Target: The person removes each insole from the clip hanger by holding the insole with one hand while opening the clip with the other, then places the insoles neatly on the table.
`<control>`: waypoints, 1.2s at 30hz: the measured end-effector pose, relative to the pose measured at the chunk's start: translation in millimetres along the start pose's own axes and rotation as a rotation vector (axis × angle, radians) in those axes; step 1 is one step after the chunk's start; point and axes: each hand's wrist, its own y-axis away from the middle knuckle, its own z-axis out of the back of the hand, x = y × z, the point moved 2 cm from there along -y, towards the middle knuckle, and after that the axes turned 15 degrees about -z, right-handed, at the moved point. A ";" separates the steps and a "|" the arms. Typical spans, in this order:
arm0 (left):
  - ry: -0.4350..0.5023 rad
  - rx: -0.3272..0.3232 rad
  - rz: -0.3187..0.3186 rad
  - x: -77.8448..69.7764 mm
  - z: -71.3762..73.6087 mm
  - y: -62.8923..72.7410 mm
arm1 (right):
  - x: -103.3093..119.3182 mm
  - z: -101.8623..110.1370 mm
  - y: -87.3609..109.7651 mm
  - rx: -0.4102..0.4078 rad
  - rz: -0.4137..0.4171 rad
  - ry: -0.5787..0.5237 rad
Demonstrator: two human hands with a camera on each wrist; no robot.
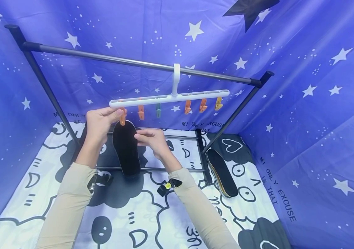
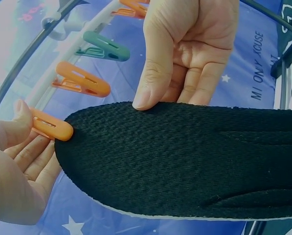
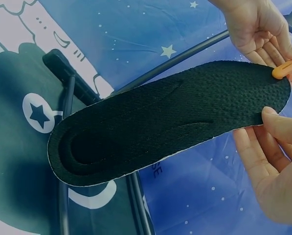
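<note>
A black shoe insole (image 1: 126, 148) hangs lengthwise below the left end of a white clip hanger (image 1: 152, 100). My left hand (image 1: 97, 125) pinches the endmost orange clip (image 2: 52, 125) between thumb and fingers. In the left wrist view the clip's tip overlaps the toe edge of the insole. With thumb in front and fingers behind, my right hand (image 1: 154, 140) pinches the insole's side edge a little below the clip. The heel end of the insole (image 3: 87, 152) points down, away from both hands.
The hanger hooks over the bar of a dark metal rack (image 1: 102, 55). Along it hang another orange clip (image 1: 141, 112), a green clip (image 1: 158, 110), and further orange and yellow ones at right. A second insole (image 1: 222, 173) lies on the patterned cloth (image 1: 164, 228) beside the rack's right foot.
</note>
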 end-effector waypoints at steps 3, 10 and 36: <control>-0.014 0.002 -0.006 -0.2 -0.4 0.3 | -1.7 1.3 -0.1 -0.005 -0.010 -0.001; -0.049 0.011 -0.026 0.6 -1.0 0.0 | -5.1 5.3 0.4 -0.018 -0.034 -0.003; 0.042 0.047 -0.060 2.9 0.1 0.2 | -11.2 35.1 8.4 -0.057 -0.021 -0.035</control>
